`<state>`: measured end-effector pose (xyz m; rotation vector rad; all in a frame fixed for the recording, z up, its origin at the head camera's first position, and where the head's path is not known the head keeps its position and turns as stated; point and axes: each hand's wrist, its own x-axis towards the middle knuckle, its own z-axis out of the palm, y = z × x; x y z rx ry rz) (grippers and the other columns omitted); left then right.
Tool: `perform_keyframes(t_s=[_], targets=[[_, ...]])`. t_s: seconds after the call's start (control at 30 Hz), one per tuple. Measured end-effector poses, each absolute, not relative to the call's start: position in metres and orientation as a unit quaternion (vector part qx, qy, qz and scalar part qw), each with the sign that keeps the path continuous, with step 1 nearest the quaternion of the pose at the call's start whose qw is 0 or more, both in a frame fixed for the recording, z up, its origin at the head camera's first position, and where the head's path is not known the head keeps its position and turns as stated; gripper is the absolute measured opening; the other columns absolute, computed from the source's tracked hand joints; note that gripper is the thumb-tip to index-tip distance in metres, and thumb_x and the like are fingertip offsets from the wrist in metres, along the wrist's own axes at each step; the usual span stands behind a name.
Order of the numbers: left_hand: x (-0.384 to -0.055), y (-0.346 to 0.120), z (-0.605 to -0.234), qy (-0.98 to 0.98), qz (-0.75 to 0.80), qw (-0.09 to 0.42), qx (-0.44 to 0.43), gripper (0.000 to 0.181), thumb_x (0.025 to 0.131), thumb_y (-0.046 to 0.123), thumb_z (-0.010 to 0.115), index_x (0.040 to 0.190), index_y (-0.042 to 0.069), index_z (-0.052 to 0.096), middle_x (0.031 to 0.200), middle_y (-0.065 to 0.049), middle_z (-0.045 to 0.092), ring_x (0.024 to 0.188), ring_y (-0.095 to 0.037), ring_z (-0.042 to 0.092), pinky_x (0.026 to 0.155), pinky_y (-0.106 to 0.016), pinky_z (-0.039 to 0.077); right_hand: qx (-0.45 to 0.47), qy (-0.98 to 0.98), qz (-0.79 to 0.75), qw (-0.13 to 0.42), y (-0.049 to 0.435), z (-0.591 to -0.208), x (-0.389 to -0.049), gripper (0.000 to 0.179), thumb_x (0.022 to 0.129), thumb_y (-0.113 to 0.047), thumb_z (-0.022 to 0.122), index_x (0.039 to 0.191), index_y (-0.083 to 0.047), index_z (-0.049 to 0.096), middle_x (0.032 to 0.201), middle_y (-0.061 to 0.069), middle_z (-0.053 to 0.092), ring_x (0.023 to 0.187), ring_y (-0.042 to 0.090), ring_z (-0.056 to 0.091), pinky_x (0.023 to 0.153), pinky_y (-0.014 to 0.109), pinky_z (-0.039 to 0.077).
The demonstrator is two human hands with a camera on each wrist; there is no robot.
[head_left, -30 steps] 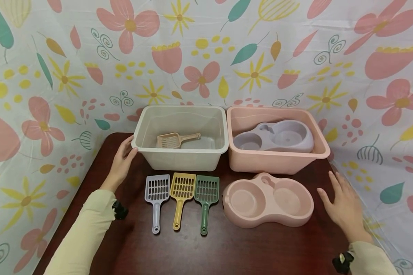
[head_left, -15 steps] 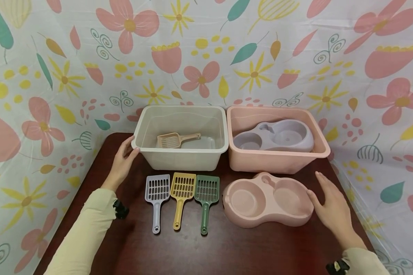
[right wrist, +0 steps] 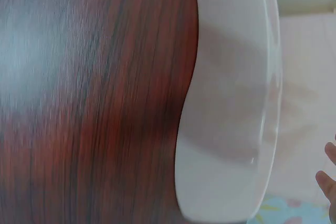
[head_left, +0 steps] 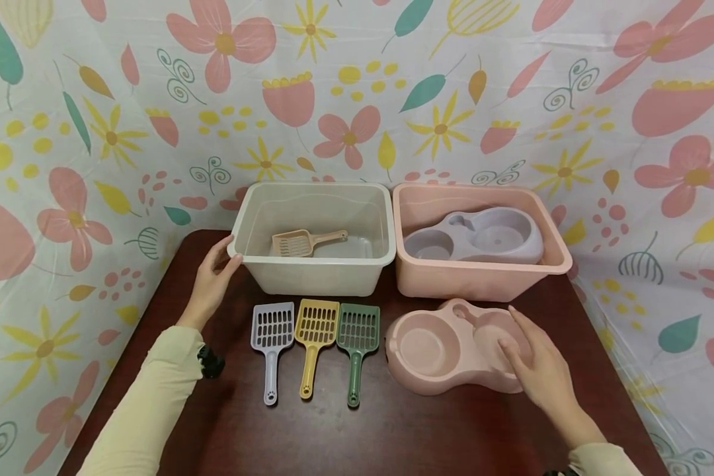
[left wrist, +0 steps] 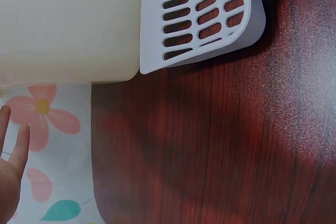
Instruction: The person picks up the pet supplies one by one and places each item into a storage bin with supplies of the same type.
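Observation:
My left hand (head_left: 209,281) rests at the left front corner of a grey litter box (head_left: 309,277), fingertips and thumb at its rim. A beige litter scoop (head_left: 294,244) lies inside that box. My right hand (head_left: 541,373), fingers extended, hovers over the right end of a pink double pet bowl (head_left: 467,347), covering part of its right basin. In the right wrist view, the bowl's side (right wrist: 226,93) fills the middle, and fingertips (right wrist: 325,182) show at the right edge. A lavender litter scoop (left wrist: 155,51) appears near the box in the left wrist view.
Behind the pink bowl stands a pink litter box (head_left: 452,281) holding a lavender double pet bowl (head_left: 461,243). A yellow scoop (head_left: 309,370) and a green scoop (head_left: 354,370) lie beside the lavender one on the dark wooden table (head_left: 309,443). Flowered cloth (head_left: 357,79) surrounds the table.
My right hand has moved left from beside the table's right edge to over the right end of the pink double bowl. The left hand has stayed at the grey box's corner.

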<state>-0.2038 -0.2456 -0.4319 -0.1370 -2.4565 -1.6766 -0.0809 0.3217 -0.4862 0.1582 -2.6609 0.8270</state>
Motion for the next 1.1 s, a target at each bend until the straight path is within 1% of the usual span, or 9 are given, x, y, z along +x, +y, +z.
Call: perform_keyframes(t_s=[0.13, 0.2, 0.3, 0.37, 0.43, 0.53, 0.63, 0.9, 1.1], targets=[[-0.204, -0.245, -0.432, -0.821, -0.563, 0.086, -0.044, 0.055, 0.103, 0.019, 0.055, 0.152, 0.002, 0.036, 0.144, -0.024, 0.044, 0.126, -0.034, 0.043, 0.089, -0.02, 0.038, 0.073, -0.935, 0.298, 0.177, 0.305, -0.485, -0.078, 0.06, 0.094, -0.02, 0.068, 0.15, -0.02, 0.045, 0.143, 0.016, 0.051, 0.128, 0.044, 0.045, 0.092, 0.062, 0.037], [-0.204, -0.245, -0.432, -0.82, -0.564, 0.084, -0.047, 0.055, 0.103, 0.018, 0.054, 0.152, 0.002, 0.035, 0.144, -0.025, 0.044, 0.126, -0.035, 0.042, 0.09, -0.021, 0.038, 0.094, -0.929, 0.305, 0.187, 0.297, -0.485, -0.078, 0.06, 0.092, -0.015, 0.071, 0.148, -0.015, 0.048, 0.141, 0.015, 0.053, 0.128, 0.043, 0.047, 0.101, 0.053, 0.037], [-0.205, -0.246, -0.432, -0.819, -0.565, 0.082, -0.051, 0.055, 0.103, 0.018, 0.054, 0.152, 0.001, 0.035, 0.143, -0.027, 0.044, 0.126, -0.035, 0.042, 0.089, -0.02, 0.037, 0.13, -0.916, 0.316, 0.208, 0.284, -0.485, -0.078, 0.061, 0.088, -0.007, 0.074, 0.144, -0.01, 0.051, 0.137, 0.016, 0.057, 0.126, 0.036, 0.049, 0.109, 0.029, 0.031], [-0.205, -0.246, -0.432, -0.82, -0.563, 0.083, -0.051, 0.055, 0.103, 0.018, 0.054, 0.152, 0.001, 0.034, 0.143, -0.028, 0.044, 0.124, -0.031, 0.043, 0.089, -0.02, 0.038, 0.152, -0.908, 0.326, 0.214, 0.274, -0.485, -0.078, 0.064, 0.085, -0.004, 0.075, 0.144, -0.009, 0.052, 0.136, 0.016, 0.058, 0.127, 0.027, 0.05, 0.108, 0.015, 0.023], [-0.205, -0.247, -0.432, -0.822, -0.561, 0.084, -0.05, 0.055, 0.103, 0.017, 0.054, 0.152, 0.002, 0.035, 0.142, -0.028, 0.045, 0.121, -0.022, 0.045, 0.088, -0.019, 0.038, 0.163, -0.905, 0.33, 0.213, 0.265, -0.486, -0.077, 0.066, 0.084, -0.003, 0.076, 0.145, -0.011, 0.052, 0.135, 0.014, 0.059, 0.128, 0.018, 0.049, 0.107, 0.012, 0.023], [-0.206, -0.247, -0.432, -0.822, -0.561, 0.087, -0.05, 0.055, 0.103, 0.016, 0.055, 0.152, 0.001, 0.035, 0.141, -0.028, 0.045, 0.113, -0.006, 0.045, 0.089, -0.02, 0.038, 0.171, -0.903, 0.335, 0.205, 0.251, -0.486, -0.075, 0.065, 0.084, -0.004, 0.077, 0.144, -0.012, 0.053, 0.135, 0.01, 0.06, 0.128, 0.008, 0.047, 0.106, 0.011, 0.024], [-0.206, -0.247, -0.431, -0.821, -0.562, 0.091, -0.053, 0.054, 0.102, 0.014, 0.055, 0.151, 0.0, 0.036, 0.14, -0.029, 0.046, 0.107, 0.003, 0.044, 0.09, -0.023, 0.038, 0.181, -0.9, 0.343, 0.199, 0.239, -0.487, -0.074, 0.062, 0.084, -0.005, 0.077, 0.141, -0.01, 0.055, 0.133, 0.008, 0.061, 0.127, 0.007, 0.049, 0.106, 0.011, 0.025], [-0.206, -0.248, -0.43, -0.823, -0.558, 0.09, -0.053, 0.054, 0.102, 0.015, 0.056, 0.151, 0.0, 0.037, 0.139, -0.027, 0.048, 0.106, 0.005, 0.044, 0.089, -0.022, 0.038, 0.187, -0.894, 0.367, 0.176, 0.211, -0.491, -0.07, 0.063, 0.083, -0.006, 0.079, 0.141, -0.016, 0.056, 0.131, 0.001, 0.063, 0.117, 0.017, 0.058, 0.102, 0.012, 0.03], [-0.206, -0.248, -0.43, -0.82, -0.562, 0.095, -0.053, 0.054, 0.101, 0.014, 0.057, 0.15, 0.0, 0.039, 0.138, -0.028, 0.048, 0.106, 0.005, 0.044, 0.089, -0.021, 0.037, 0.198, -0.894, 0.375, 0.147, 0.194, -0.496, -0.065, 0.058, 0.087, -0.011, 0.076, 0.141, -0.016, 0.056, 0.133, -0.001, 0.062, 0.115, 0.024, 0.061, 0.097, 0.027, 0.043]])
